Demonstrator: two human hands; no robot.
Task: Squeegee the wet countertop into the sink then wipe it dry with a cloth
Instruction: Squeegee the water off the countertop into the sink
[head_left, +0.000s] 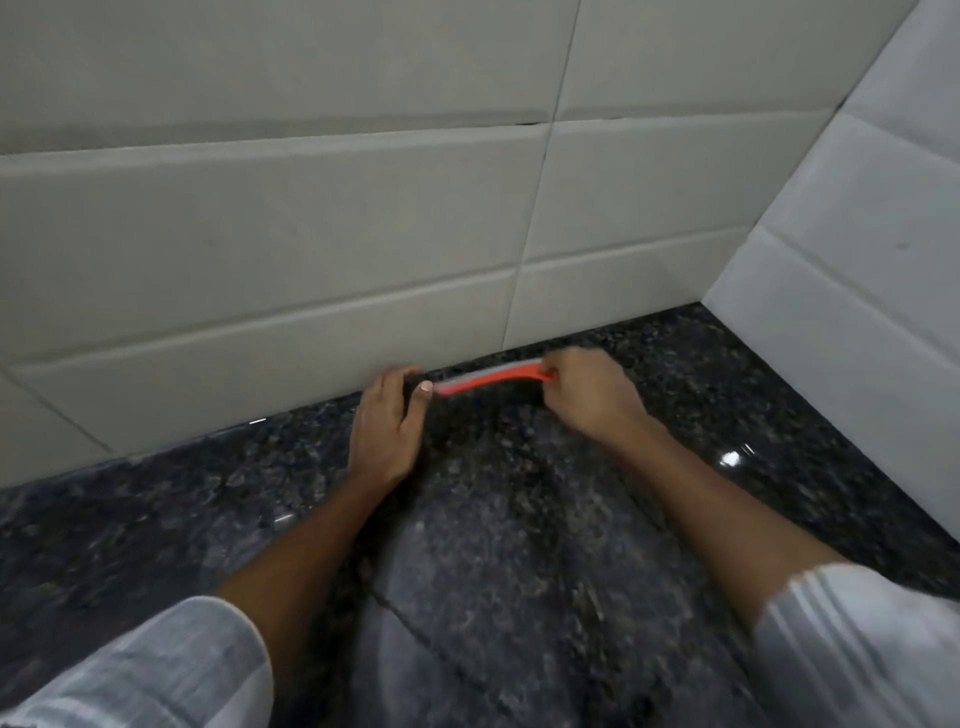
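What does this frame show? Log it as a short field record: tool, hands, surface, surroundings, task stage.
tool: orange squeegee, lying along the foot of the back wall
right hand: gripping the squeegee's right end
left hand: at its left end, thumb by the tip
surface: dark speckled countertop, glossy
surroundings: tiled wall behind and to the right
not in view: sink, cloth
stage: squeegeeing at the back edge

Both arms stretched forward, left hand fingers curled, right hand fisted, knuckles up
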